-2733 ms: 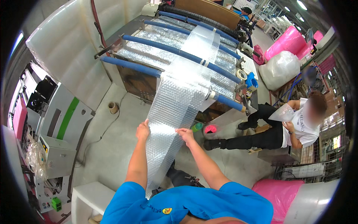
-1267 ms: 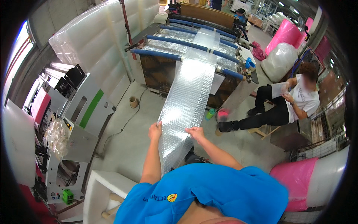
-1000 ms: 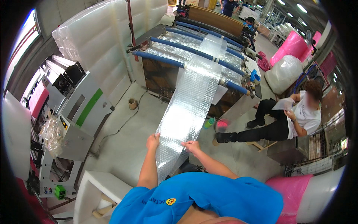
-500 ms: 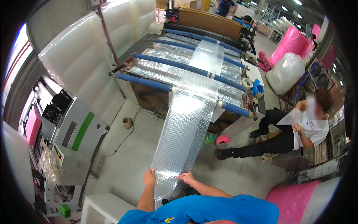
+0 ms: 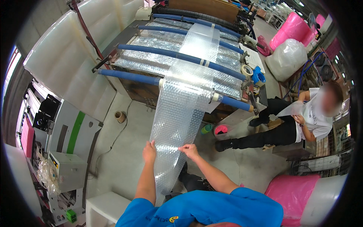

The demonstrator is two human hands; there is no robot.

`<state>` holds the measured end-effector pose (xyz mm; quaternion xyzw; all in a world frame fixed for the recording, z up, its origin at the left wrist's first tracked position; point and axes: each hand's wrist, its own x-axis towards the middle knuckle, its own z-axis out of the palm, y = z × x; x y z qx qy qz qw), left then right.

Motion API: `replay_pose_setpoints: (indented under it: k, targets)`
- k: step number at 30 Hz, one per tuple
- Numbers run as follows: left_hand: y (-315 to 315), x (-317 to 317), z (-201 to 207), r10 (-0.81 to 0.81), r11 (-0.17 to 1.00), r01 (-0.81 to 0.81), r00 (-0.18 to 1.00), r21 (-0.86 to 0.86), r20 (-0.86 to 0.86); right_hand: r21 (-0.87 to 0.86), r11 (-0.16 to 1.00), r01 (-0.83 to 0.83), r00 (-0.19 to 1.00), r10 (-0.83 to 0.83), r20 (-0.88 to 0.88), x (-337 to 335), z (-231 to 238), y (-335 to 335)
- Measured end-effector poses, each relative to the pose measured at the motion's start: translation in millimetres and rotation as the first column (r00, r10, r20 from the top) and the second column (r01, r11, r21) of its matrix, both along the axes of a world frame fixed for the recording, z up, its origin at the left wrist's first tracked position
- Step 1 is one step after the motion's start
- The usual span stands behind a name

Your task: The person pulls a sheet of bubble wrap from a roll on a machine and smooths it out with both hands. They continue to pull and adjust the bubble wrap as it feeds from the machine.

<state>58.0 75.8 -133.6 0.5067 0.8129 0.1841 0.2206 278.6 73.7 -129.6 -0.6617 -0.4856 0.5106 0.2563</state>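
Bubble wrap (image 5: 177, 117), near end hidden

Near end of the bubble wrap drops out of sight behind the blue shirt (image 5: 219, 206). Underside grip of the left hand (image 5: 149, 152) is hidden; can't tell which layer the right hand (image 5: 190, 150) has. Long axis runs from the blue front roller (image 5: 128, 76) down toward the person, near end slanting left. Bubble wrap is stretched over the floor (image 5: 130, 151), mostly between the hands: left closed on its left edge, right pinching the right side, thumb against finger.
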Motion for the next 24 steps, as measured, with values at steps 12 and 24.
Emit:
replay_pose_setpoints:
  k: [12, 24]
  targets:
    - [45.2, 24.9, 94.8, 0.05, 0.98, -0.087, 0.979, 0.181, 0.198, 0.353, 0.892, 0.281, 0.959, -0.253, -0.125, 11.6, 41.0, 48.1]
    - [-15.0, -20.1, 71.0, -0.022, 0.999, 0.035, 0.893, -0.021, 0.449, 0.112, 0.968, 0.224, 0.97, -0.21, -0.125, -30.7, 41.8, -65.9]
